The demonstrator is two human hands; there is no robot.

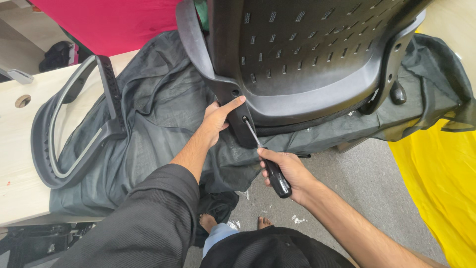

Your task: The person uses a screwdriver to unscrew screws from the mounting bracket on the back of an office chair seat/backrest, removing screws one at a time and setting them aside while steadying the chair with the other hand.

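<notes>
A black plastic chair back (307, 54) with rows of small slots lies on a dark grey cloth (163, 114) over a table. My left hand (218, 119) grips the chair's curved side bracket (225, 92), thumb stretched along it. My right hand (287, 171) is closed on the black handle of a screwdriver (265, 159). Its metal shaft points up and left, and the tip sits in a hole in the bracket just right of my left hand.
A separate black and grey chair frame (74, 124) lies on the pale wooden table (20, 149) at the left. Yellow cloth (436, 183) covers the floor at the right, pink cloth (109, 22) hangs at the back. My bare feet (233, 223) stand on the grey floor.
</notes>
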